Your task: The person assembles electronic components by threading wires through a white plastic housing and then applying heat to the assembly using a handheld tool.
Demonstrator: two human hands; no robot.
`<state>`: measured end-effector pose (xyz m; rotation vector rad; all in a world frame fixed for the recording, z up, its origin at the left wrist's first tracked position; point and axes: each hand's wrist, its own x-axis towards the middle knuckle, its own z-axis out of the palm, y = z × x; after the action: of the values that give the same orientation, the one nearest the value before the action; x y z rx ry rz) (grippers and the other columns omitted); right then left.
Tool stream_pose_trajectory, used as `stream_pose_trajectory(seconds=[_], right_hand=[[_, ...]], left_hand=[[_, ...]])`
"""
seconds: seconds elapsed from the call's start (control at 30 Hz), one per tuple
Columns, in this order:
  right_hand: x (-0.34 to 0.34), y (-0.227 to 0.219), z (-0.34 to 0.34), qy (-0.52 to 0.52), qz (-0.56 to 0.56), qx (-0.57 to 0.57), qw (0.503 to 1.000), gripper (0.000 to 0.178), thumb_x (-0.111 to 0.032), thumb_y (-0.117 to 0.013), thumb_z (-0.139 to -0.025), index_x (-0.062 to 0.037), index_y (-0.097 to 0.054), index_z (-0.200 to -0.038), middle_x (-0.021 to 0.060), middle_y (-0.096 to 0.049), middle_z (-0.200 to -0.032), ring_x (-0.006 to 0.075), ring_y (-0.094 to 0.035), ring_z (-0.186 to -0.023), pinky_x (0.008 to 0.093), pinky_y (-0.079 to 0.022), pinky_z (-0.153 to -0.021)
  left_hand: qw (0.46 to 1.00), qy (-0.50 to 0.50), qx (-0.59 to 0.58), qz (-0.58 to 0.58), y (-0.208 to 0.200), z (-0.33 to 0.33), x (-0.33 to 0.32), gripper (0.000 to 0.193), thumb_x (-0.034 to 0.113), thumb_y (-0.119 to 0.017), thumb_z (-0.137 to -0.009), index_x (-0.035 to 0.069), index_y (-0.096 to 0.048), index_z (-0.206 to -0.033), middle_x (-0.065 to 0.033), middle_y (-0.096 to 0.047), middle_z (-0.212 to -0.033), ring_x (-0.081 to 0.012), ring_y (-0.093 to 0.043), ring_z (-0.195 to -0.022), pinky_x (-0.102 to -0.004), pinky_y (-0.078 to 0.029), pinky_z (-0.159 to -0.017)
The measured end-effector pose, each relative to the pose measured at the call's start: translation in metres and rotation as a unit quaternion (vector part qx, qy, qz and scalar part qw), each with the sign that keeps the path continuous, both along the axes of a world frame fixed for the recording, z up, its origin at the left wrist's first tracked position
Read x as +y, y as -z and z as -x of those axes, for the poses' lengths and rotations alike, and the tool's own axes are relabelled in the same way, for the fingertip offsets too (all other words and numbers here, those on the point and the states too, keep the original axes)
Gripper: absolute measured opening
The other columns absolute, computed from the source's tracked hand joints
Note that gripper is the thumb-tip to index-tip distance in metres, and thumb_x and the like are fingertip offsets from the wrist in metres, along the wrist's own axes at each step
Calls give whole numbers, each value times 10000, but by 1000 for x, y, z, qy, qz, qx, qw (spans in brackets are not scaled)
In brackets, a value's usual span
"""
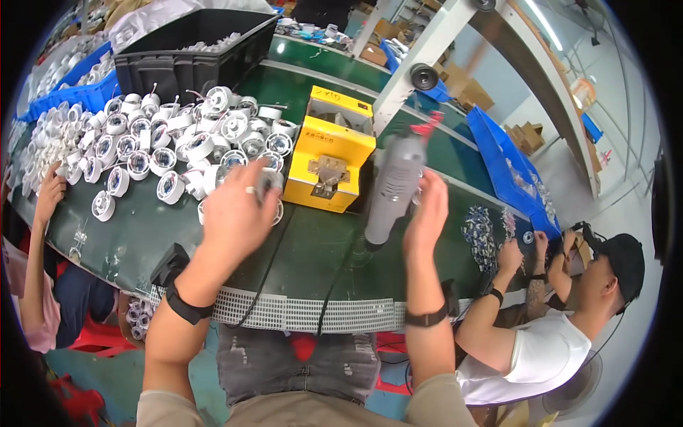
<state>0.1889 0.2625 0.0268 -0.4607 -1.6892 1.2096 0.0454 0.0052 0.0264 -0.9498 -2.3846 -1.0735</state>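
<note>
My left hand [236, 208], a ring on one finger, is at the near edge of a pile of white round housings [198, 146]. Its thumb and fingers close around a round part [267, 182], blurred and partly hidden. A grey electric screwdriver [395, 186] with a red piece at its top end stands tilted over the green table, smeared by motion. Right beside it is my right hand [425, 217], fingers bent toward the tool; whether they grip it cannot be made out. Between the hands sits a yellow box-shaped screw feeder [331, 151] with a metal bracket on its front.
Behind the pile stand a black crate [192, 60] and a blue bin [78, 82]. Another person's hand [51, 191] touches parts at the left. On the right, a co-worker in a black cap [626, 267] works near a blue tray [505, 167]. Black cords [334, 288] cross the front edge.
</note>
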Motion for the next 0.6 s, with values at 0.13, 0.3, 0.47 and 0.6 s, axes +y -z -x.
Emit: stream_pose_trajectory(seconds=[0.13,0.3,0.47,0.6], right_hand=[[82,18,-28,342,-264,-436,789,687,-523,-769,-663,-91,-623,-1176,193,-579,-1174,337,-555,-1094,434,-460,-908],[90,26,-14,326,-303,-497,745,598,-473,-770,-656,-76,-647,-1085,165,-515,-1184,347,-455,-1114,463,-364,-941],[58,17,-32,243,-249,-510,787,607,-395,-767,-685,-65,-558,-1149,168,-601,-1149,333,-488,-1121,440,-386,-934],[-12,20,-58,72,-129,-296,944,591,-192,-850,-623,-35,-547,-1105,122,-677,-916,239,-664,-861,366,-528,-771]], left_hand=[[981,-105,140,84,-10,6,3,706,204,-764,-729,98,-454,-1355,-195,-364,-1424,-417,-401,-1268,-518,-347,-1028],[980,-58,188,-10,-11,-3,7,584,116,-756,-704,65,-544,-1246,-188,-404,-1388,-404,-330,-1320,-506,-262,-1083],[979,194,-6,-58,-6,-12,9,186,61,-692,-760,1,-637,-927,-136,-618,-950,-265,-603,-871,-352,-471,-780],[864,442,-232,67,-2,-31,15,154,129,-663,-869,-5,-653,-945,-76,-667,-803,-147,-644,-718,-259,-509,-642]])
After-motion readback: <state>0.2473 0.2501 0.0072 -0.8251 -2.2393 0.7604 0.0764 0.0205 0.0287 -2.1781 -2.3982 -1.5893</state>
